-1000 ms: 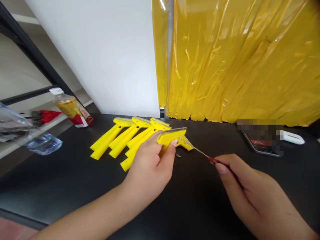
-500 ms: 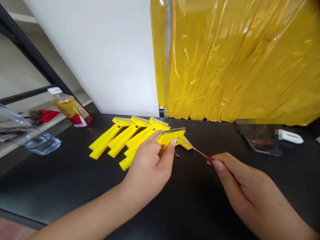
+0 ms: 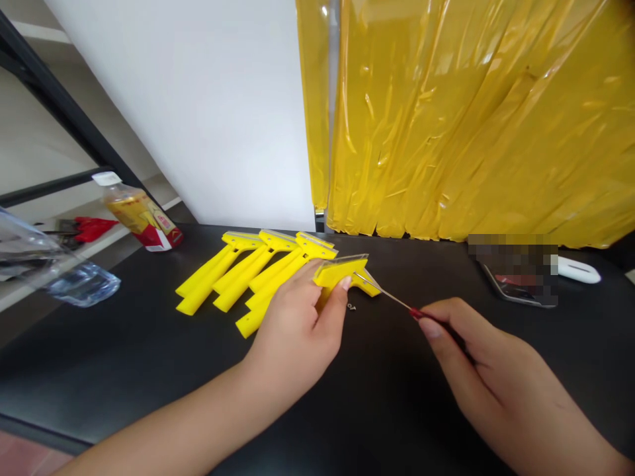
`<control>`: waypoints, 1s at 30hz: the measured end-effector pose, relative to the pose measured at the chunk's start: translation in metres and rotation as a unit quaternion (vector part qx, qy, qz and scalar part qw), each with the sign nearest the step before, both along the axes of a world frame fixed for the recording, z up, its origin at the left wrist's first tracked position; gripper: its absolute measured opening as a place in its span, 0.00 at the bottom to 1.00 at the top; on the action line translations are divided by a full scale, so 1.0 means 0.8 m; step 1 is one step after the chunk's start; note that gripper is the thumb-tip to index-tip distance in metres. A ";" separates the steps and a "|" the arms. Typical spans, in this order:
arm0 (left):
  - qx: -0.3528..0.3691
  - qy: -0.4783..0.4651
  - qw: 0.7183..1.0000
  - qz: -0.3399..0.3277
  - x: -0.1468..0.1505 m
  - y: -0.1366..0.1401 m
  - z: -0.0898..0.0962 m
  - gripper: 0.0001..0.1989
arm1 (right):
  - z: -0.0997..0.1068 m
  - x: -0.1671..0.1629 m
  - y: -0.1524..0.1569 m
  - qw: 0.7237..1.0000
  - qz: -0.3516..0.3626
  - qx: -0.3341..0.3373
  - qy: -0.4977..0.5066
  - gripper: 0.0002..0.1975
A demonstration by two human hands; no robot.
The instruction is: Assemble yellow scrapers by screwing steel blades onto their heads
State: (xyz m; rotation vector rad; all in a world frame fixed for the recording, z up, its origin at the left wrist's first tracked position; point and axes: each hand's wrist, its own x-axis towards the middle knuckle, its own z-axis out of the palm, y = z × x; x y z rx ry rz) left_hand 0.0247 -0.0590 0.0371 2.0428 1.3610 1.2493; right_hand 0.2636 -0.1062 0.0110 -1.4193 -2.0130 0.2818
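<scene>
My left hand (image 3: 305, 317) is closed round a yellow scraper (image 3: 337, 270), thumb on its near face and the clear-edged head turned up. In my right hand (image 3: 476, 357) is a screwdriver (image 3: 394, 299) with a red handle and a thin metal shaft. Its tip touches the scraper's head just above my left thumb. A few tiny metal screws or nuts (image 3: 352, 307) lie on the black table below the scraper. Several more yellow scrapers (image 3: 238, 268) rest in an overlapping row to the left, some partly hidden behind my left hand.
A drink bottle (image 3: 141, 215) stands at the back left of the black table (image 3: 149, 377). Beside it lies a clear plastic bottle (image 3: 84, 281). At the right are a phone (image 3: 526, 291) and a white object (image 3: 579, 270). Yellow plastic sheeting (image 3: 471, 119) hangs behind.
Almost nothing differs. My right hand has shifted very slightly, while the screwdriver tip stays at the same spot on the scraper held in my left hand.
</scene>
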 end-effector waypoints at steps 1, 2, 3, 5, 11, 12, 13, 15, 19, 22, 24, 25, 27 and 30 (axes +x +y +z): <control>-0.002 0.000 1.000 0.000 0.000 0.000 0.000 0.27 | 0.000 0.000 0.001 1.000 -0.005 0.006 0.000 0.10; -0.004 0.002 1.000 -0.001 0.000 0.000 0.000 0.27 | 0.000 -0.001 0.001 1.000 -0.014 0.012 0.003 0.10; -0.004 0.007 1.000 -0.002 -0.001 0.000 0.000 0.27 | -0.001 -0.001 0.002 1.000 -0.020 0.017 0.006 0.10; -0.003 0.020 1.000 -0.001 -0.001 0.000 0.000 0.27 | -0.001 -0.002 0.004 1.000 -0.009 0.012 0.001 0.09; 0.000 0.057 0.998 0.004 -0.001 0.000 0.000 0.26 | -0.002 -0.001 0.002 1.000 -0.014 0.018 0.003 0.10; 0.002 0.062 0.998 0.003 -0.001 0.000 0.000 0.26 | -0.002 -0.001 0.002 1.000 -0.012 0.018 0.006 0.09; 0.004 0.067 0.998 0.002 -0.001 0.000 -0.001 0.26 | -0.001 -0.001 0.001 1.000 -0.001 0.014 0.004 0.09; 0.005 0.073 0.997 0.001 -0.002 0.000 -0.001 0.25 | 0.002 0.000 0.001 1.000 0.021 0.008 -0.008 0.12; -0.010 0.073 0.997 -0.011 -0.003 -0.002 -0.002 0.20 | 0.004 -0.002 0.002 0.999 -0.002 0.036 -0.017 0.10; -0.013 0.061 0.998 -0.025 -0.003 -0.004 0.000 0.14 | 0.005 -0.006 -0.001 0.999 0.010 -0.033 0.024 0.17; -0.015 0.044 0.998 -0.035 -0.002 -0.006 0.002 0.11 | 0.008 -0.010 -0.003 0.980 0.018 -0.148 0.129 0.23; -0.019 0.036 0.998 -0.039 -0.002 -0.007 0.003 0.10 | 0.010 -0.012 -0.004 0.954 0.021 -0.219 0.203 0.24; -0.023 0.027 0.998 -0.046 -0.001 -0.008 0.003 0.11 | 0.014 -0.015 -0.003 0.866 0.038 -0.351 0.354 0.27; -0.022 0.022 0.998 -0.046 -0.001 -0.008 0.001 0.12 | 0.017 -0.015 0.001 0.734 0.081 -0.455 0.498 0.26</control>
